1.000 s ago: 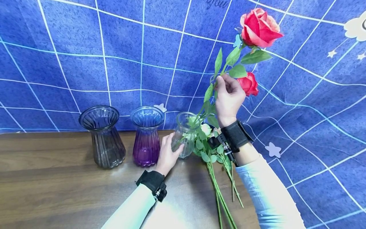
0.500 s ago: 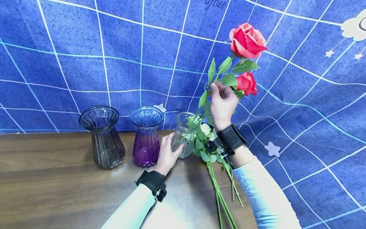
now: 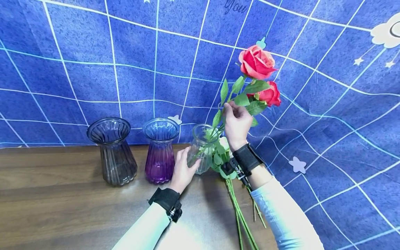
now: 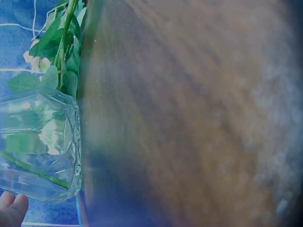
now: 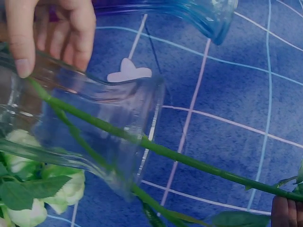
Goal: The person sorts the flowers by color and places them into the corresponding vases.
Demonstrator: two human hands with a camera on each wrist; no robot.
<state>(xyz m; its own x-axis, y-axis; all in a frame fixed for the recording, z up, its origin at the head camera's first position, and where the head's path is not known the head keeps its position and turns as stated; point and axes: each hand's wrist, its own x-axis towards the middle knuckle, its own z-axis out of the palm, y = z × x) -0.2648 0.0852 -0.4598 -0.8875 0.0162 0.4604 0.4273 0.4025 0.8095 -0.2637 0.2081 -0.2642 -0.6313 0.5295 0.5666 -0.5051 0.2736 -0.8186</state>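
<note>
My left hand [image 3: 182,173] holds the clear glass vase [image 3: 200,158] from its left side, thumb in front. In the left wrist view fingertips [image 4: 13,208] show at the glass. Above the vase my right hand [image 3: 237,123] pinches the green stem of a pink-red rose [image 3: 257,62], which leans right with its leaves about the fingers. A second red rose [image 3: 270,93] sits just behind and lower. Two green stems [image 5: 189,163] run through the vase mouth in the right wrist view, the upper one leading to my right fingers [image 5: 286,213]; their lower ends lie inside the glass.
A purple-blue vase [image 3: 159,161] stands just left of my left hand, and a dark grey vase [image 3: 118,163] further left. White roses [image 3: 223,143] with long stems [image 3: 235,205] lie on the wooden table [image 3: 62,201], right of the clear vase. A blue gridded cloth [image 3: 131,83] hangs behind.
My right hand has moved down and to the left with the rose, bringing its bloom lower and nearer the other red rose. The left hand has stayed at the clear vase.
</note>
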